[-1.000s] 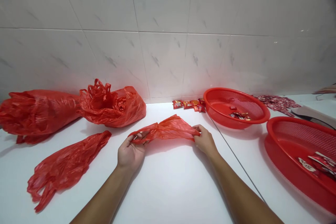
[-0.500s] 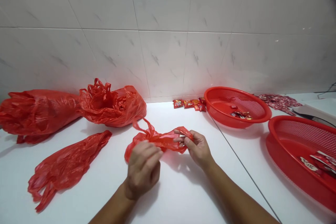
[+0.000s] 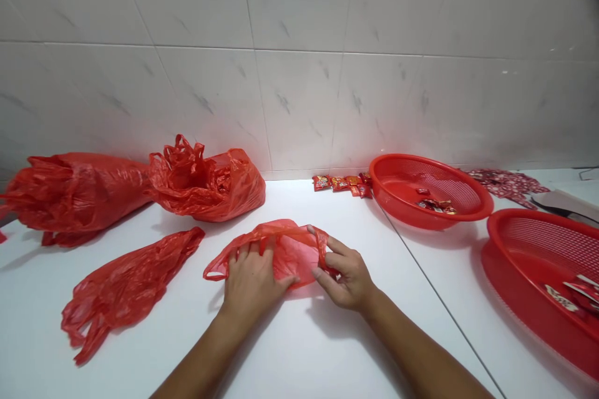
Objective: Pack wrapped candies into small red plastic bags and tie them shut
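The white tabletop (image 3: 294, 355) is shared by everything; clock directions are read from the thin red bag (image 3: 294, 255), which is held mid-table. The larger red basket (image 3: 503, 277) is placed just past three o'clock, the smaller red basket (image 3: 407, 216) at two. A long red bundle (image 3: 103, 190) is set near ten, a gathered red bundle (image 3: 229, 199) between ten and eleven, and a flattened red bag (image 3: 135, 287) just below nine. The thin bag's long axis is laid from nine to three. Its right end is gripped by the right hand (image 3: 350, 277). The nearer left hand (image 3: 253, 283) is spread over its left half, apparently inside the mouth, though the fingertips are poorly shown. Small red packets (image 3: 340, 184) are lined up at one.
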A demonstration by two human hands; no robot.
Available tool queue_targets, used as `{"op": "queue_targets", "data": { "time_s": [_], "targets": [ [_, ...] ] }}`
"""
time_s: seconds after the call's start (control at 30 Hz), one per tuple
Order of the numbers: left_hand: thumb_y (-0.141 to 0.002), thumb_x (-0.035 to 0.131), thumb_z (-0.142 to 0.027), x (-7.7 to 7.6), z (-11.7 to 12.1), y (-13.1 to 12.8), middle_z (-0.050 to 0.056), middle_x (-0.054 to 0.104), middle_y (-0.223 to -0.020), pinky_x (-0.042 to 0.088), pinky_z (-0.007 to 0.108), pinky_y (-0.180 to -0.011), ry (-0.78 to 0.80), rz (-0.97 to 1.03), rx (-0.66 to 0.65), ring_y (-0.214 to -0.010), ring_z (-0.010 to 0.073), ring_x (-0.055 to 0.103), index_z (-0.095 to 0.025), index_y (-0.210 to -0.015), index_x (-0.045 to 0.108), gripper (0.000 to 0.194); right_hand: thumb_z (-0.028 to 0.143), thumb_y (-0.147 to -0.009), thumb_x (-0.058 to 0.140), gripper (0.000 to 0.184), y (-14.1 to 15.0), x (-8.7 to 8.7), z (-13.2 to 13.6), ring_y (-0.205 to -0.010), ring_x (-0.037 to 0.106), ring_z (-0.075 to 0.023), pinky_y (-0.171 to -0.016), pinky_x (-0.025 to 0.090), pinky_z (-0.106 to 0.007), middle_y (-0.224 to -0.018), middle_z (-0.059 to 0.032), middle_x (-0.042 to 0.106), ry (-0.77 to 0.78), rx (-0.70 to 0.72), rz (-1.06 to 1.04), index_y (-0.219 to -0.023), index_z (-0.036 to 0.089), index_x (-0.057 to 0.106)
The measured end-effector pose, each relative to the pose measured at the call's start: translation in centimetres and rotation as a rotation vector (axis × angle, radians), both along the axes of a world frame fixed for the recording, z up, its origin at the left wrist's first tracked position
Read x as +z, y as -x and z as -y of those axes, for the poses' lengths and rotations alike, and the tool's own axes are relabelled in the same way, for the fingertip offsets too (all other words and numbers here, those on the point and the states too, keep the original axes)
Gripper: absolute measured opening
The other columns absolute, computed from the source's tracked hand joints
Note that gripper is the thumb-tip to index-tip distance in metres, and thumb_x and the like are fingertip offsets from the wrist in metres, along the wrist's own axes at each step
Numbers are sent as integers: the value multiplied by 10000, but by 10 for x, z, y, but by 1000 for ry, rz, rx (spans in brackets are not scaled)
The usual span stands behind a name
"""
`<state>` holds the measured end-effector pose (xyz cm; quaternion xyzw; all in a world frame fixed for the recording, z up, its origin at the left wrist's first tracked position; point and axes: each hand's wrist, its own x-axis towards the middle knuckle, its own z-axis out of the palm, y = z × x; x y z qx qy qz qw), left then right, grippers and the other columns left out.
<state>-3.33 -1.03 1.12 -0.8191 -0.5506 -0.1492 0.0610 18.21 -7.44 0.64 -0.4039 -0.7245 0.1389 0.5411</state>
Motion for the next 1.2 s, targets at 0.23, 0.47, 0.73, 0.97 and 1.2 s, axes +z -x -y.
{"op": "queue_targets", "data": {
  "time_s": [0.23,0.47,0.73,0.97,1.2],
  "targets": [
    [-557,866,-695,-5,-5,2,283,674,-1236,416,656,-1048,41,17,-32,-1246,561,557,-142,-1351,643,993,339,-919,671,168,-7,6,-3,-694,598,-172,-526,450,-287,-1111,-109,705,-11,-61,-32,-812,233,596],
    [-621,822,-625,-14,1,-6,298,659,-1258,362,702,-1075,74,11,-70,-1216,577,561,-136,-1260,704,813,271,-901,627,217,16,14,30,-759,650,-232,-628,556,-355,-920,-84,662,-424,51,38,-1117,267,653],
    [-729,741,-329,-7,9,-7,176,722,-1086,481,574,-980,236,-36,-337,-1100,441,643,-237,-1164,735,445,170,-944,513,106,38,-11,0,-886,657,-224,-800,554,-339,-965,-101,678,298,-82,351,-918,195,613],
    [-820,704,-413,-3,17,-8,131,716,-1312,531,488,-903,307,-22,-388,-1143,392,685,-266,-1318,679,520,296,-892,685,127,-4,-9,-17,-830,678,-265,-672,469,-335,-888,-95,704,806,-374,467,-868,174,660],
    [-1030,441,-560,3,3,-5,123,768,-819,488,480,-855,115,-29,-73,-839,343,731,-184,-961,749,491,257,-781,738,127,-12,-3,-8,-723,664,-241,-562,401,-316,-814,-54,711,862,-322,403,-842,174,665]
  ]
}}
